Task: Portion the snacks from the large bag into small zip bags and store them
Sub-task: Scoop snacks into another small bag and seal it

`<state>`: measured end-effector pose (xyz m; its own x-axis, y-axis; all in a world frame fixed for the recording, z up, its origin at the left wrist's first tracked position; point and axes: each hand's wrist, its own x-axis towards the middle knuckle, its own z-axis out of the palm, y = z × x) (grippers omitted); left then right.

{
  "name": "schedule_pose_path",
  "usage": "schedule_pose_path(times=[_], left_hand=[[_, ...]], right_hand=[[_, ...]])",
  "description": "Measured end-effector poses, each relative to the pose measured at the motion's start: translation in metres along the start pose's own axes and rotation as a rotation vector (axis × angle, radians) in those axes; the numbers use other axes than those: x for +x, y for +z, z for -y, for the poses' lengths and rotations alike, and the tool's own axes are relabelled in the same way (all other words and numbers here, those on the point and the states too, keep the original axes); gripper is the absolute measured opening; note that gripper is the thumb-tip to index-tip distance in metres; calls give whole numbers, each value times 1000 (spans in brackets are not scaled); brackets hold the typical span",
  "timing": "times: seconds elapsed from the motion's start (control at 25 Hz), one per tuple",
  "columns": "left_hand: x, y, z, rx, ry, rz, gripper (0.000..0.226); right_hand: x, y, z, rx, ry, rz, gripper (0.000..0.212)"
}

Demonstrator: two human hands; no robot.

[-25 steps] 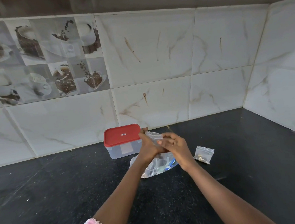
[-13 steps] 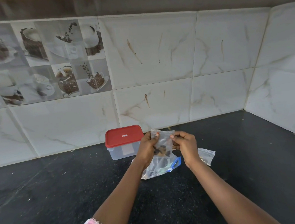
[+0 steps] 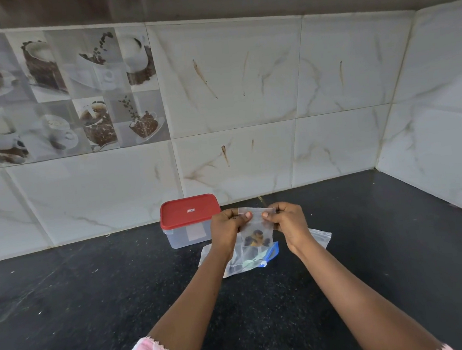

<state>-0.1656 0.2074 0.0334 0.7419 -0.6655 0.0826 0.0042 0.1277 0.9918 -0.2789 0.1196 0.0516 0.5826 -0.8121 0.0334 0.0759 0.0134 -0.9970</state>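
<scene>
Dark countertop (image 3: 96, 312); small zip bag (image 3: 256, 225) partly hides large bag (image 3: 247, 266).

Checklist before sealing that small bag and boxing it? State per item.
1. Grip: left hand and right hand both pinch the small bag at its top edge: ok.
2. Pose: bag held upright: ok.
3. Load: snacks sit low in the bag, clear of the zip: ok.
4. Seal: zip pressed shut: cannot tell.
5. Storage: box open to take the bag: not ok, red lid is on.
6. Source: large bag closed: cannot tell.
</scene>
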Motion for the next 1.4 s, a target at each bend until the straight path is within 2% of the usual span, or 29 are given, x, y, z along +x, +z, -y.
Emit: schedule_pose_path(times=[0.08, 0.2, 0.36, 0.44, 0.56, 0.68, 0.84, 1.12, 1.4], left_hand=[[-3, 5, 0, -21, -26, -28, 14], [-4, 8, 1, -65, -13, -56, 10], [-4, 8, 7, -104, -7, 58, 6], [-5, 11, 11, -74, -25, 93, 7], [-4, 15, 13, -1, -26, 55, 2], [-2, 17, 16, 102, -47, 24, 3], [-3, 26, 17, 214, -15, 18, 8], [1, 33, 18, 55, -73, 6, 5], [5, 76, 13, 145, -135, -6, 8]], right_hand=[[0, 0, -1, -46, 4, -66, 21], [-1, -2, -4, 23, 21, -84, 15], [-4, -6, -5, 70, 22, -21, 13], [-5, -6, -6, 53, 17, -23, 14], [-5, -9, -9, 21, 26, 17, 11], [-1, -10, -14, -134, 34, 29, 5], [3, -10, -20, -313, 19, -65, 13], [4, -39, -14, -7, 91, -184, 14], [-1, -73, -9, -120, 141, -380, 30]])
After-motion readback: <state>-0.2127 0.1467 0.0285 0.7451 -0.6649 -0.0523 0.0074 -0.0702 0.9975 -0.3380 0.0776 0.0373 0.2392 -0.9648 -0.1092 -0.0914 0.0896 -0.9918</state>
